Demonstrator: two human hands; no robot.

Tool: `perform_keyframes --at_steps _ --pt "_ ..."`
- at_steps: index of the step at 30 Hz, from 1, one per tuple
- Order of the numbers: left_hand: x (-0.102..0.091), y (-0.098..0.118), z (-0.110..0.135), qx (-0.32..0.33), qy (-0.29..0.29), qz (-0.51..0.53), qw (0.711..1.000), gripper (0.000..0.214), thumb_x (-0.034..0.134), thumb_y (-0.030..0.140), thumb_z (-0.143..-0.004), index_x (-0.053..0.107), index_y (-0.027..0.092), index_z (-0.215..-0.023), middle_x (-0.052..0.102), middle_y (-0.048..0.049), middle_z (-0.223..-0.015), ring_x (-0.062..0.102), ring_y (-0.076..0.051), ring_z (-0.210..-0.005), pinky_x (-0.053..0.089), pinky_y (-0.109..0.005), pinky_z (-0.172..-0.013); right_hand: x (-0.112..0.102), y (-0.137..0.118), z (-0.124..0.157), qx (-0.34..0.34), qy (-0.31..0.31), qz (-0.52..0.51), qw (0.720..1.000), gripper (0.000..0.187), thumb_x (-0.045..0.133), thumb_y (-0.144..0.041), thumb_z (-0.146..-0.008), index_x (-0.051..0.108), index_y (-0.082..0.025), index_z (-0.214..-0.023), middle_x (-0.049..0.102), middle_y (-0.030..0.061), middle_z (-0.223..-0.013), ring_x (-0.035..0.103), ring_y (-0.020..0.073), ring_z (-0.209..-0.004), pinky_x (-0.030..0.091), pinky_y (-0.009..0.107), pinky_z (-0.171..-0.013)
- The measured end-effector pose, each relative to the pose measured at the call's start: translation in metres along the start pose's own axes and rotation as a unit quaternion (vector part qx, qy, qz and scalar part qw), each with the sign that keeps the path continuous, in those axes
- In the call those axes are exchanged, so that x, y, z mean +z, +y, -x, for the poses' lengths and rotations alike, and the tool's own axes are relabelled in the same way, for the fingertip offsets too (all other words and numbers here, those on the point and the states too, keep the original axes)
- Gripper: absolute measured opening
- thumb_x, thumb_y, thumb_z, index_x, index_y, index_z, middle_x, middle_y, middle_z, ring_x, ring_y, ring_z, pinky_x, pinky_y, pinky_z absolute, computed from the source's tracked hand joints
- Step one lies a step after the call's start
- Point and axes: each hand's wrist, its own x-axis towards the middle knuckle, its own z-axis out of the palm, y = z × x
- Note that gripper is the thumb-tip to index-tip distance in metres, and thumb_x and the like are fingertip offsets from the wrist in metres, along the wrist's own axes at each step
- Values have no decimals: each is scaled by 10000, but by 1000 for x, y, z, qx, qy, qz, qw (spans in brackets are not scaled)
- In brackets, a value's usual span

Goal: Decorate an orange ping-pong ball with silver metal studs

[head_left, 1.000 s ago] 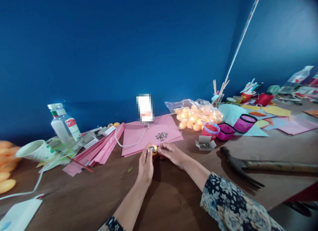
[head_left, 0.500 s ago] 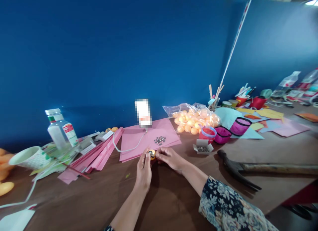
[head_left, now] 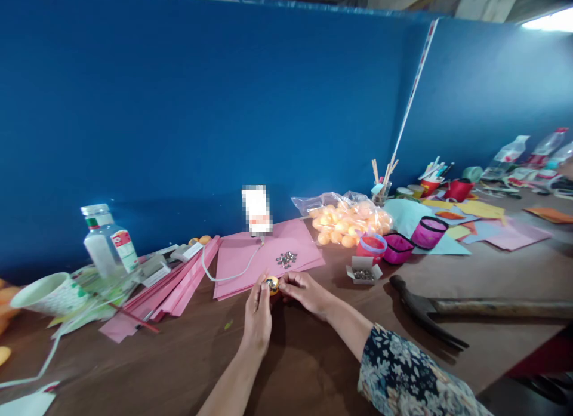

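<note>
An orange ball [head_left: 272, 286] with shiny dark and silvery bits on it is held between the thumb and fingers of my left hand [head_left: 257, 320]. At the ball's right side, my right hand [head_left: 308, 293] has thumb and forefinger pinched together; whatever is between them is too small to make out. Just beyond my hands, a scatter of small shiny metal pieces [head_left: 285, 260] lies on stacked pink paper [head_left: 233, 262]. A small open white box [head_left: 364, 273] holding more such pieces stands to the right.
A hammer [head_left: 483, 308] lies at the right. Behind are a clear bag of orange balls [head_left: 338, 222] and purple mesh cups [head_left: 398, 249]. On the left are a plastic bottle [head_left: 107, 246], a paper cup [head_left: 47, 293] and pink strips [head_left: 188, 279]. A blue partition [head_left: 224, 105] backs the table.
The head view has tilted up slightly, so the scene sits a little lower. Both hands stay at the ball, with hardly any visible change in their grip.
</note>
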Motion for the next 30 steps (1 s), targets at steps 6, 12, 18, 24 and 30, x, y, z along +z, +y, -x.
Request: perform_keyframes --at_steps 6,12,18,24,30 --pt "0 0 0 -1 -1 8 1000 439 457 409 -781 501 198 -1163 528 -82 -1210 495 -209 -1092 328 -351 -968 -1 2 -1 -12 -1 8 1000 403 608 -528 -632 536 -143 -727 526 -9 -700 476 81 -600 405 228 -599" --pt "3 11 3 -20 16 -13 1000 395 463 381 -782 530 194 -1123 510 -80 -1228 420 -227 -1166 320 -374 -977 0 -2 1 -16 0 9 1000 395 626 -511 -624 533 -134 -700 515 -19 -656 468 76 -576 393 227 -590" --pt "3 14 4 -27 9 -3 1000 397 461 380 -783 521 198 -1130 482 -77 -1257 418 -231 -1167 334 -369 -968 0 0 0 -14 -5 2 1000 367 633 -484 -635 524 -139 -694 500 -28 -635 464 75 -568 383 220 -581" --pt "5 17 6 -41 12 -1 999 397 454 359 -789 509 174 -1136 470 -82 -1268 399 -206 -1183 314 -325 -984 1 -2 0 -9 -5 2 1000 392 634 -502 -621 528 -131 -693 509 -20 -650 457 74 -576 386 217 -586" --pt "4 13 4 -26 14 1 1000 394 478 351 -777 519 183 -1130 483 -75 -1256 422 -209 -1163 328 -330 -973 1 -2 -1 -18 -10 13 1000 370 622 -476 -654 541 -119 -708 523 -4 -671 459 81 -603 392 232 -614"
